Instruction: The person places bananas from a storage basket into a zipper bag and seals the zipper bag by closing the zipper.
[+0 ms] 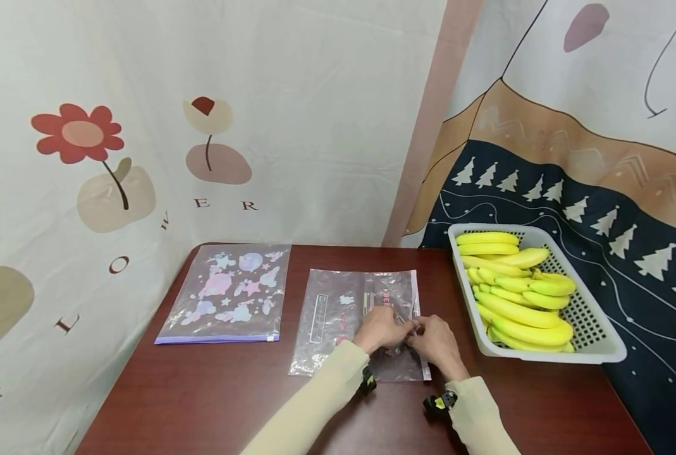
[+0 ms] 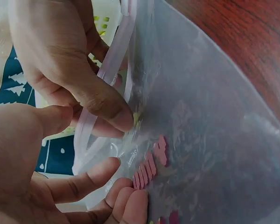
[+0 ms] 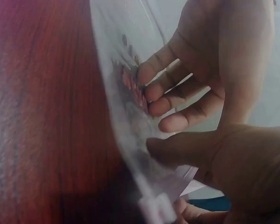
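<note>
A clear slider zip bag (image 1: 329, 316) with pink print lies flat on the table under both hands. My right hand (image 1: 437, 344) pinches its right edge by the zip strip, thumb (image 2: 109, 109) on the upper face and fingers behind the strip. Fingertips of my left hand (image 1: 380, 328) rest on the bag's face beside the pink print, the fingers (image 3: 165, 100) spread and loosely bent. The left thumb reaches to the right hand's fingers at the strip. A whitish slider (image 3: 157, 209) sits at the end of the strip.
Another zip bag (image 1: 218, 291), printed with pastel shapes and edged in purple, lies at the table's left. A grey plastic basket (image 1: 596, 316) of bananas (image 1: 520, 309) stands at the right. Printed curtains (image 1: 315, 126) hang behind the brown table (image 1: 212, 392).
</note>
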Action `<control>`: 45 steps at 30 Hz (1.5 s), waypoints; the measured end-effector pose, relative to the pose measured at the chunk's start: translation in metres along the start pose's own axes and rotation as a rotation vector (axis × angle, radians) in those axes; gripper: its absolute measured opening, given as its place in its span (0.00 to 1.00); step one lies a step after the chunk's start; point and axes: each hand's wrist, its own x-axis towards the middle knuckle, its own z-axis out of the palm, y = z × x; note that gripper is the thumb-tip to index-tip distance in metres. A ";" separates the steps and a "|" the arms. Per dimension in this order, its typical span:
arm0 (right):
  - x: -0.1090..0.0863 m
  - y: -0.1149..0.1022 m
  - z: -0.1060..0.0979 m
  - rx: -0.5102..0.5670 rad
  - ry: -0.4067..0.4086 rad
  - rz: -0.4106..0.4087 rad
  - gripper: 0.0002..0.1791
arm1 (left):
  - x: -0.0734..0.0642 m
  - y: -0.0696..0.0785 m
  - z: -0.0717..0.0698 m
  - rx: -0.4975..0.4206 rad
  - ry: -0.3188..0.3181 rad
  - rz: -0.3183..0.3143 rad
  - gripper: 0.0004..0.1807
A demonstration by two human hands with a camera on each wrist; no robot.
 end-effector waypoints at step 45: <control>0.002 -0.062 -0.058 0.432 -0.002 -0.123 0.05 | -0.042 0.005 -0.080 -0.343 0.129 0.278 0.07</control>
